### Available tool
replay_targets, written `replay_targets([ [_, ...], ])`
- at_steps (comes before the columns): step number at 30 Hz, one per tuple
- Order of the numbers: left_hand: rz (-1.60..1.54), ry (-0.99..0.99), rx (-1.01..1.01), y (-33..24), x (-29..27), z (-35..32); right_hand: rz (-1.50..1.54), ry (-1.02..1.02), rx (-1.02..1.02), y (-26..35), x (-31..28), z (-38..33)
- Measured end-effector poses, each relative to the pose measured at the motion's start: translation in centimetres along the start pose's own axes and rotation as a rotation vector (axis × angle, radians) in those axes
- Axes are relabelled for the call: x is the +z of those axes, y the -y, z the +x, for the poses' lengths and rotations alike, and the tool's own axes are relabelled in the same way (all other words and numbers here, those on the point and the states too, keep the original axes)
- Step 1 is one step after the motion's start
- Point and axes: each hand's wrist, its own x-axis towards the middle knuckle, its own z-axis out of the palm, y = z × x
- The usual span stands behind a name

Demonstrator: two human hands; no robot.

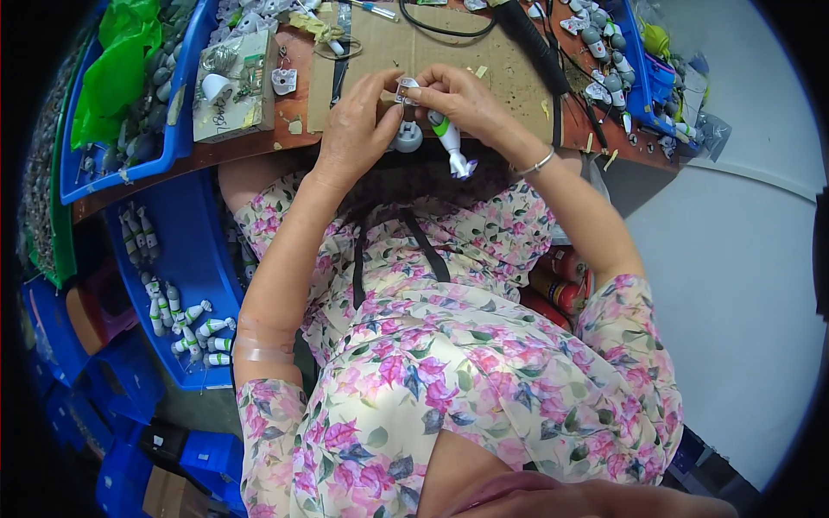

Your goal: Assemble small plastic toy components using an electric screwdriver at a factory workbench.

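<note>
Above the near edge of the workbench, my left hand [361, 121] and my right hand [462, 102] meet, fingers pinched. Between their fingertips is a small white plastic part [406, 86]. Just below the left fingertips hangs a round grey cap [406, 138], apparently joined by a thin wire to the piece above. A white and green plastic piece [447, 138] with a clear bluish tip dangles under my right hand; its upper end is hidden by the fingers. Cardboard [380, 43] covers the bench behind both hands.
A blue bin [183, 142] of grey parts and green plastic stands at the left. Nearby is a whitish box [233, 121] with small parts. A black rod-shaped tool [531, 47] lies at the right, beside piled parts. White-green pieces [186, 324] fill a lower blue tray [194, 367].
</note>
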Motion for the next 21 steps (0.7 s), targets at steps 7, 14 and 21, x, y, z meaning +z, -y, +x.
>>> replay_targets([
  [7,-0.442,0.136,-0.294,-1.3,-0.2,0.3,0.072,-0.162,-0.125,0.2,0.8,-1.0],
  [14,-0.648,0.021,-0.371,-0.6,1.8,0.0,0.11,-0.179,-0.166,-0.9,1.2,-0.9],
  [21,-0.745,0.023,-0.446,-0.3,1.2,0.0,0.532,0.003,0.067,-0.8,0.8,-1.9],
])
